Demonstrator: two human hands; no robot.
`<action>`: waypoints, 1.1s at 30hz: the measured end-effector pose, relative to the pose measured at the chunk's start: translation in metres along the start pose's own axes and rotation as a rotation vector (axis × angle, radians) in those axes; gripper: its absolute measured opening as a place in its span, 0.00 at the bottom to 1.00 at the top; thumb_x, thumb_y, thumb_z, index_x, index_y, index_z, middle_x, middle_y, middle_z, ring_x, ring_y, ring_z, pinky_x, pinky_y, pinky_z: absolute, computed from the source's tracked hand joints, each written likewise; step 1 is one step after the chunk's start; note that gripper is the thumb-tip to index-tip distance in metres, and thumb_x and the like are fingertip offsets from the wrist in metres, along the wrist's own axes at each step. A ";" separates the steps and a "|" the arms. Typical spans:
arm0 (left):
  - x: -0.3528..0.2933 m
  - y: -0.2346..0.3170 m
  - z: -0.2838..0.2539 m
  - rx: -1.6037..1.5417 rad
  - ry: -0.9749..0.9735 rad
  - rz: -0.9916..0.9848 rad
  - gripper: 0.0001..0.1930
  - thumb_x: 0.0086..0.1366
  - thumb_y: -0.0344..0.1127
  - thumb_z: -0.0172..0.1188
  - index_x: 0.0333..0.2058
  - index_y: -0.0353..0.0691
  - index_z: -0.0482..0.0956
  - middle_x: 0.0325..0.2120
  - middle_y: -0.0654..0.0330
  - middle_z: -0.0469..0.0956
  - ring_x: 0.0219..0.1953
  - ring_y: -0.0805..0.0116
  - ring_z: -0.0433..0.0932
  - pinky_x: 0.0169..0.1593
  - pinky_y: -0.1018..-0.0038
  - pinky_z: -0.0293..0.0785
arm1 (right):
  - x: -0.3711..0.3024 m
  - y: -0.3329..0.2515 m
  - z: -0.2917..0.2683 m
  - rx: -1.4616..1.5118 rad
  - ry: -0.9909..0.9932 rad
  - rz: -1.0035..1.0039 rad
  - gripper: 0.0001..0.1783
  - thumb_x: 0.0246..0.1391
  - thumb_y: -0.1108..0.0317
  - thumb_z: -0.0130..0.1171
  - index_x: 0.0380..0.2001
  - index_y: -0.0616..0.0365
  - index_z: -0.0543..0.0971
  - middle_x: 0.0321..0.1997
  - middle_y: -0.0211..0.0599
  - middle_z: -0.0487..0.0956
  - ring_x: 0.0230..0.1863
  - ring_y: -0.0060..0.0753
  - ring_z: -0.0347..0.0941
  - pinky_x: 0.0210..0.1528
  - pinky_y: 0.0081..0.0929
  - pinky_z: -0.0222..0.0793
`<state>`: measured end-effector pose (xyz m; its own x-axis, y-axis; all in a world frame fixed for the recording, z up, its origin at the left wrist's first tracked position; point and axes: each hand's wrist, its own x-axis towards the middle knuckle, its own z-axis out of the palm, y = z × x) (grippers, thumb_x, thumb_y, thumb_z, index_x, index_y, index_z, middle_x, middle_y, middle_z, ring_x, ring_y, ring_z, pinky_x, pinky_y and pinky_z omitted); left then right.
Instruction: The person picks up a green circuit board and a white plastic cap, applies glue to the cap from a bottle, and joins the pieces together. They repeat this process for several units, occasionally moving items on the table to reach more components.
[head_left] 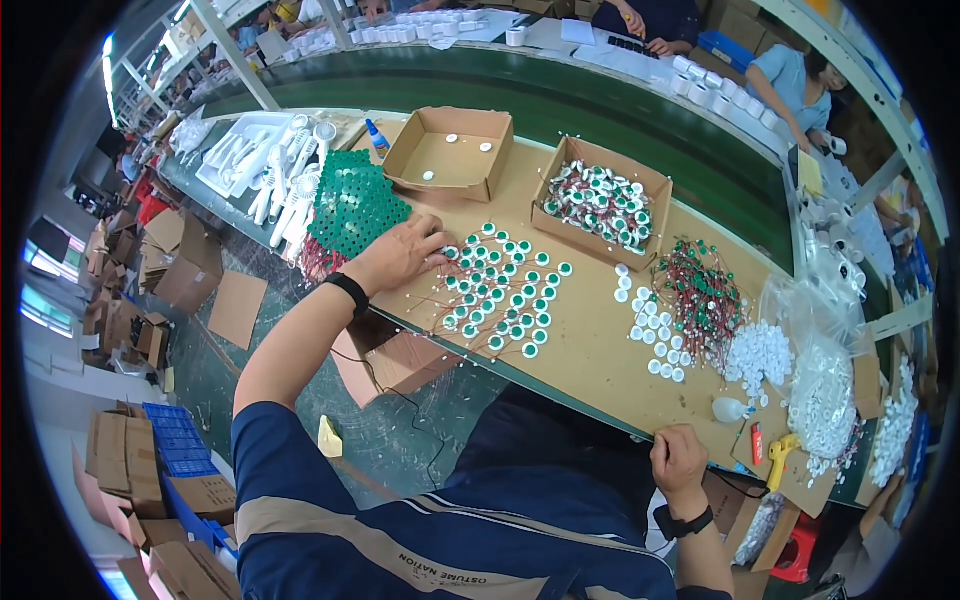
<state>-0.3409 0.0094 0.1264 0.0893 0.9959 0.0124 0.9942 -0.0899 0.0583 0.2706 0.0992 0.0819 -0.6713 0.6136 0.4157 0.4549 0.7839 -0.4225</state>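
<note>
My left hand [405, 252] reaches over the cardboard-covered bench with its fingers bent. Its fingertips close around a small white disc with a green centre [451, 253] at the left edge of a spread of similar wired discs [500, 290]. Just behind that hand is a stack of perforated green sheets [355, 205], with red wires beneath. My right hand [680, 458] is curled into a fist at the bench's near edge, with nothing visible in it. To its right lie a red lighter [757, 443], a yellow glue gun [783, 458] and a small white squeeze bottle [731, 409].
One open carton [450, 150] contains a few white discs; another [605, 205] is filled with green-and-white discs. White caps [757, 355] and tangled wired parts [700, 305] cover the right side. White plastic handles [290, 175] lie far left. A green conveyor [560, 100] runs behind; people work beyond.
</note>
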 end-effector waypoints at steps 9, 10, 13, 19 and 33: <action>-0.011 -0.003 0.018 -0.184 0.086 -0.161 0.11 0.82 0.39 0.61 0.58 0.45 0.79 0.50 0.48 0.80 0.50 0.42 0.85 0.55 0.52 0.82 | -0.003 0.000 0.001 -0.004 0.010 0.002 0.07 0.58 0.76 0.73 0.38 0.55 0.84 0.37 0.40 0.84 0.34 0.51 0.85 0.36 0.44 0.82; -0.011 -0.005 0.020 -0.237 0.117 -0.194 0.11 0.82 0.38 0.61 0.58 0.44 0.79 0.49 0.47 0.81 0.50 0.41 0.84 0.55 0.52 0.82 | -0.003 0.001 0.000 -0.008 0.009 0.000 0.07 0.58 0.76 0.73 0.38 0.55 0.84 0.37 0.40 0.84 0.34 0.51 0.85 0.36 0.44 0.82; -0.014 -0.009 0.022 -0.287 0.258 -0.197 0.10 0.83 0.37 0.60 0.57 0.42 0.79 0.47 0.44 0.81 0.49 0.41 0.85 0.53 0.51 0.81 | -0.003 0.001 0.001 -0.011 0.008 -0.004 0.07 0.58 0.76 0.73 0.38 0.55 0.84 0.37 0.40 0.84 0.34 0.51 0.85 0.36 0.43 0.82; -0.011 -0.015 0.018 -0.518 0.382 -0.425 0.08 0.87 0.36 0.55 0.55 0.39 0.77 0.40 0.56 0.81 0.40 0.61 0.84 0.45 0.63 0.80 | -0.001 0.000 0.001 -0.013 0.013 -0.016 0.07 0.58 0.76 0.72 0.38 0.55 0.85 0.37 0.40 0.84 0.34 0.51 0.85 0.35 0.44 0.81; 0.027 0.018 -0.060 -1.352 0.535 -0.526 0.11 0.92 0.40 0.46 0.54 0.43 0.75 0.34 0.68 0.73 0.32 0.79 0.70 0.34 0.77 0.67 | -0.003 0.001 0.001 -0.004 0.030 -0.005 0.08 0.57 0.76 0.73 0.38 0.55 0.85 0.37 0.41 0.84 0.34 0.52 0.85 0.35 0.44 0.82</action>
<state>-0.3238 0.0338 0.1873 -0.5660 0.8239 0.0277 0.0857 0.0254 0.9960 0.2727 0.0981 0.0798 -0.6555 0.6123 0.4421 0.4540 0.7872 -0.4173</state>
